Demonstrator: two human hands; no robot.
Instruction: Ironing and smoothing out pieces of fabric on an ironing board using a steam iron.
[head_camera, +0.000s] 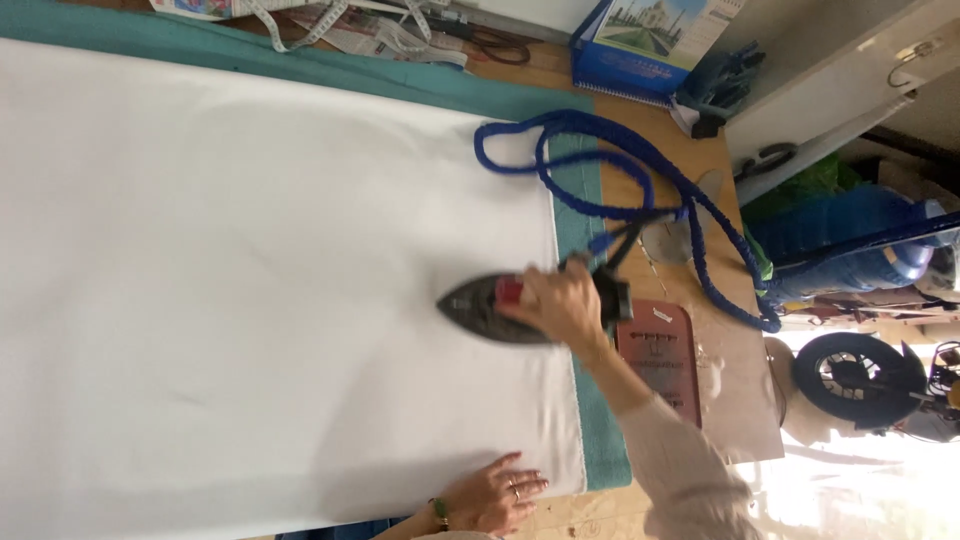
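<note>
While the right hand (560, 305) is clenched around the handle of a dark iron (490, 308), the iron's soleplate lies flat on the white cloth (250, 280), right of the frame's centre, its pointed nose aimed toward the left of the frame. The left hand (490, 495) rests at the lower edge of the frame, fingers (525, 485) released and spread flat on the cloth's near edge, holding nothing. The iron looks heavy and rigid, likely hot underneath, so the handle on top is the only sound place to grip it; its smooth sole should glide easily. The cloth is thin, soft and limp, apt to crease or shift unless pinned by a palm. Under it lies a teal padded cover (590, 215), softer and coarser. A thick blue braided cord (600, 165) loops from the iron's rear across the wooden tabletop (720, 330), flexible but bulky. A reddish-brown rectangular iron rest (665, 360) sits just beside the iron's heel.
</note>
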